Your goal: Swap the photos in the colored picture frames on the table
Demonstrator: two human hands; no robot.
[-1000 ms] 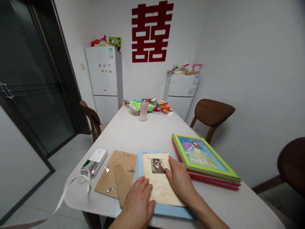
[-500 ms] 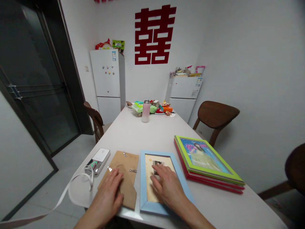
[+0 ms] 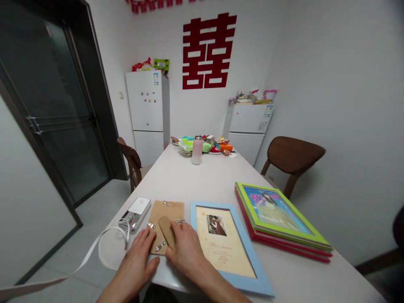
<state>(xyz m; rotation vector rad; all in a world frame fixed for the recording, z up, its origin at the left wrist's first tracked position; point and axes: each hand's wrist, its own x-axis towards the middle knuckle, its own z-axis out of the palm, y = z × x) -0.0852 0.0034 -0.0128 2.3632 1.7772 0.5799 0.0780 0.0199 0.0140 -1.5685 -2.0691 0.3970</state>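
Note:
A brown backing board [image 3: 168,210] with metal clips and a stand flap lies near the front edge of the white table [image 3: 195,181]. My left hand [image 3: 139,256] rests flat on the board's near left corner, fingers stretched out. My right hand [image 3: 184,250] lies on the board's near right part, fingers extended over the flap. Just to the right lies a light blue picture frame [image 3: 252,269] holding a yellowed sheet with a small photo [image 3: 216,225]; neither hand touches it.
A stack of frames, green on top [image 3: 277,214], lies at the right. A power bank [image 3: 135,212] with a white strap [image 3: 104,244] sits left. A pink bottle [image 3: 197,150] and snacks stand far back. Wooden chairs [image 3: 293,155] flank the table; two fridges behind.
The yellowed sheet went into the blue frame. My left hand moved left onto the backing board, then my right hand left the frame and joined it on the board.

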